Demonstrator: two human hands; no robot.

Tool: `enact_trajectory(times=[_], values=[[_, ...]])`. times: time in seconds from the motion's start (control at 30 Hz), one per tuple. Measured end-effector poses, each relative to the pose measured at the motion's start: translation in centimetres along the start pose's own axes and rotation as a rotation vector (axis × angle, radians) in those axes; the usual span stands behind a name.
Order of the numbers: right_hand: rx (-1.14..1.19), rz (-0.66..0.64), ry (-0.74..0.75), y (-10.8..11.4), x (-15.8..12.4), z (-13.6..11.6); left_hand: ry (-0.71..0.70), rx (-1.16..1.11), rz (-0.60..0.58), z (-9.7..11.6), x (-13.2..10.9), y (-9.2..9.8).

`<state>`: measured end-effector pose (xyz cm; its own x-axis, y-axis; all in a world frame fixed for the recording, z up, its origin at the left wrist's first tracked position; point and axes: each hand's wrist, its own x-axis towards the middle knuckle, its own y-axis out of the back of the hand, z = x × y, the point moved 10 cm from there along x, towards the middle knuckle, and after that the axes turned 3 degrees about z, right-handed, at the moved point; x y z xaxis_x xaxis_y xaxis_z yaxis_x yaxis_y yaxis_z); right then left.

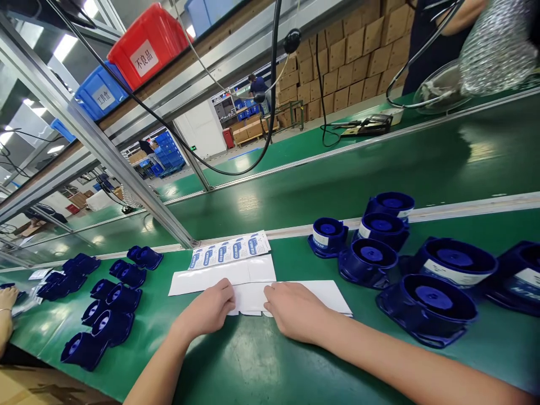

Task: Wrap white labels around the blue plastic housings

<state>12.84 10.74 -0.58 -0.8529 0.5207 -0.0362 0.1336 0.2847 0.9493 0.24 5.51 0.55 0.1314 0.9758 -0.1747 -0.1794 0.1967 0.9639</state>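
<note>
My left hand [207,310] and my right hand [295,309] both rest on a white sticker backing sheet [327,293] lying on the green table [253,360]. Fingers of each hand are curled down, pinching at the sheet's near edge. Just beyond lies a second white sheet [223,275], and behind it a strip of blue-and-white labels [230,250]. Dark blue round fan housings [430,301] stand in a cluster to the right of my right hand.
More dark blue housings [109,309] lie at the left. Another person's hand [6,304] shows at the far left edge, and a second person [442,34] stands at the back right. A metal frame post [126,174] rises from the table. Red [145,42] and blue bins [101,90] sit overhead.
</note>
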Motion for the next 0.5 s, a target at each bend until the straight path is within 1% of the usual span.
enact_trajectory(times=[0.1, 0.2, 0.37, 0.5], values=[[0.010, 0.005, 0.012, 0.5, -0.1, 0.2, -0.061, -0.050, 0.002, 1.1, 0.0, 0.2], [0.017, 0.010, 0.026, 0.4, -0.1, 0.3, -0.085, -0.068, 0.003, 1.8, 0.2, -0.3], [0.014, 0.014, 0.035, -0.2, 0.2, 0.5, -0.012, -0.072, 0.018, 1.5, 1.4, -1.3], [-0.018, 0.039, 0.045, -0.3, 0.2, 0.5, 0.020, -0.175, 0.032, 0.7, 1.8, -0.9]])
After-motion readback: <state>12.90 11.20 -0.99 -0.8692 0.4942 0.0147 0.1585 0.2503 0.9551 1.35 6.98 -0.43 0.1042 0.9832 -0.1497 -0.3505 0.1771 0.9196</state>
